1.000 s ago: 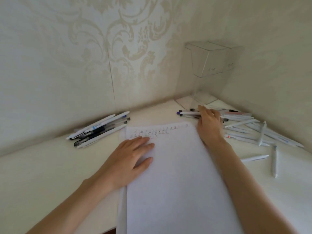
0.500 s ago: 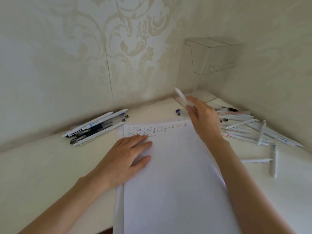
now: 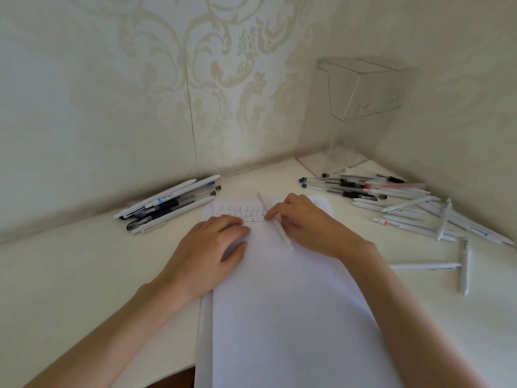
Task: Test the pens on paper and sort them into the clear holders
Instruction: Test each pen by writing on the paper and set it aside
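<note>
A sheet of white paper (image 3: 282, 309) lies on the desk with rows of small written marks (image 3: 240, 212) near its top edge. My left hand (image 3: 208, 253) rests flat on the paper's upper left part. My right hand (image 3: 310, 224) holds a white pen (image 3: 275, 222) over the marks; the pen is blurred and slants from upper left to lower right. A pile of several pens (image 3: 391, 203) lies to the right of the paper. A smaller bundle of pens (image 3: 167, 203) lies to the left. The clear holders (image 3: 361, 91) hang on the corner wall.
Two white pens (image 3: 425, 266) (image 3: 463, 266) lie apart at the right, near the desk's edge. A clear flat plate (image 3: 330, 161) sits in the corner under the holders. Walls close in behind and at the right. The desk's front edge (image 3: 179, 373) cuts across below.
My right hand took a white pen from the right pile, lifted it and brought it left and down onto the paper over the marks. My left hand stayed on the paper.
</note>
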`<state>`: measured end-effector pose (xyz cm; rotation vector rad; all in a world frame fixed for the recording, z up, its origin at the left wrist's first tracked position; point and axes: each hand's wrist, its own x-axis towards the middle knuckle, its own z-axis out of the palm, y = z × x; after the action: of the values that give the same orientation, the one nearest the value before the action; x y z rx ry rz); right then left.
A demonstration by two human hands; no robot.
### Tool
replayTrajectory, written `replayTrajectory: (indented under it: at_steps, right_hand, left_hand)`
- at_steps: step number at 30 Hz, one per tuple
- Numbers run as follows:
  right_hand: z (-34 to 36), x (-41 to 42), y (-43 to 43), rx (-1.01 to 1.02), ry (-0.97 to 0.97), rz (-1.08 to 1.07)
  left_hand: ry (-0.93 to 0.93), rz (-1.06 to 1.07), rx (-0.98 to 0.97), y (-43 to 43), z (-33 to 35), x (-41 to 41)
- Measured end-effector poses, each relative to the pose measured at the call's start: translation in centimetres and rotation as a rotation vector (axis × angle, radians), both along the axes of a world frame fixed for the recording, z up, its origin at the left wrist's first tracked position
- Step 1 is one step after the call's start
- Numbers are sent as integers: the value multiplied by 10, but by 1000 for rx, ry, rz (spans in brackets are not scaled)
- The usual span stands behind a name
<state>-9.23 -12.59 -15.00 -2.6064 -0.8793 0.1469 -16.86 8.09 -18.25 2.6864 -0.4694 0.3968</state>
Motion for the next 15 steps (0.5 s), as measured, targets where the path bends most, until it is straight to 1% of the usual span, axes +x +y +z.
replayTrajectory:
  at_steps: [2,5,7,11,13,15]
  right_hand:
    - [-5,4,-2,3,-107,19]
    - [-12,10,-5,15,-317,44]
    - [-15,12,-5,19,-385,52]
    - [-15,10,-1,-1,-315,-13]
    - [-15,9,1,4,-305,-43]
    - [-14,7,2,56,-292,-80]
  left_hand:
    - [-24,26,-17,-1,2,0]
    - [-32,45,-19,0,2,0]
    - [-39,64,-27,1,1,0]
    - [-54,149,-71,1,0,0]
    - [-57,149,-73,2,-1,1]
    - [-54,139,-65,2,-1,2]
